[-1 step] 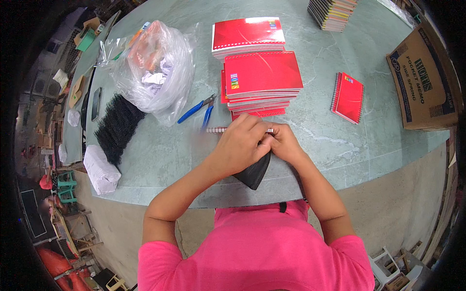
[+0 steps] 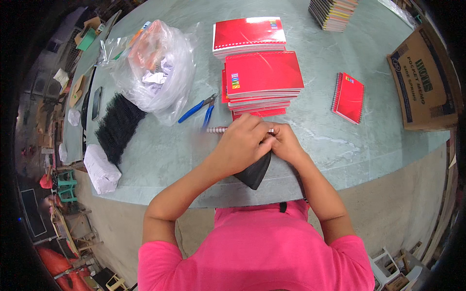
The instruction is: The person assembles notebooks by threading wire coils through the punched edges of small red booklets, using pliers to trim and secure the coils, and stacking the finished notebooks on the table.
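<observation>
Close to the table's front edge, both my hands meet over a small notebook (image 2: 216, 130). Its punched or coiled edge shows as a thin red-and-white strip on either side of the fingers. My left hand (image 2: 245, 140) lies across it with fingers bent and pressed together. Beside it, my right hand (image 2: 286, 142) pinches at the strip's right end, thumb against the left hand's fingertips. Most of the notebook is hidden by my hands. Below them a dark, wedge-shaped piece (image 2: 255, 173) sticks out toward me; I cannot tell what it is.
Red notebooks (image 2: 264, 72) stand stacked just beyond my hands. Blue-handled pliers (image 2: 191, 111) lie left, near a plastic bag (image 2: 160, 72) of paper scraps, black wire coils (image 2: 119, 126) and a white roll (image 2: 102, 169). Rightward are one red spiral notebook (image 2: 348, 97) and a cardboard box (image 2: 422, 82).
</observation>
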The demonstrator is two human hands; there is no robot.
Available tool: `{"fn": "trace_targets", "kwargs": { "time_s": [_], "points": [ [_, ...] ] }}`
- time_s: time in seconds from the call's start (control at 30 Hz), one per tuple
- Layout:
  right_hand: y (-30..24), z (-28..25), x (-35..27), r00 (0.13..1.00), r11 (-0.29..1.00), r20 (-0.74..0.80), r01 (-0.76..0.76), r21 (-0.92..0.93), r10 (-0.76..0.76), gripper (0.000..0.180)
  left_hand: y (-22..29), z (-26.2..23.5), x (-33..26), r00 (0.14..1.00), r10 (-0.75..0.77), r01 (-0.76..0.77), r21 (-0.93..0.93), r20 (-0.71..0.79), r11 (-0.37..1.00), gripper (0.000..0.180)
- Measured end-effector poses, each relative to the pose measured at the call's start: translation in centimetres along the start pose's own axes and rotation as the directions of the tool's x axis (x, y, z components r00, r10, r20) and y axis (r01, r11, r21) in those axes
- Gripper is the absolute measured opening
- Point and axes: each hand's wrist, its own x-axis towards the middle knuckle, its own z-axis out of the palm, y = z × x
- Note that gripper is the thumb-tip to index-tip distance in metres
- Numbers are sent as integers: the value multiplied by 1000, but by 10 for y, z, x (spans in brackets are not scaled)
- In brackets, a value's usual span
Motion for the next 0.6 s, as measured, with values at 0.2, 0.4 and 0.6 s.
{"fn": "trace_targets", "kwargs": {
  "time_s": [0.2,0.4,0.6],
  "points": [
    [7,0,-1,1000,991,-9,20,-132,-21,12,-2,3,0,1000,-20,20,-21,10,1000,21],
    [-13,0,-4,992,945,-15,116,-305,-127,16,1,-6,7,995,-51,46,65,84,997,19],
    [-34,-30,-8,987,946,-40,134,-296,-153,22,-46,-69,5,861,-507,506,-164,39,847,29]
  ]
}}
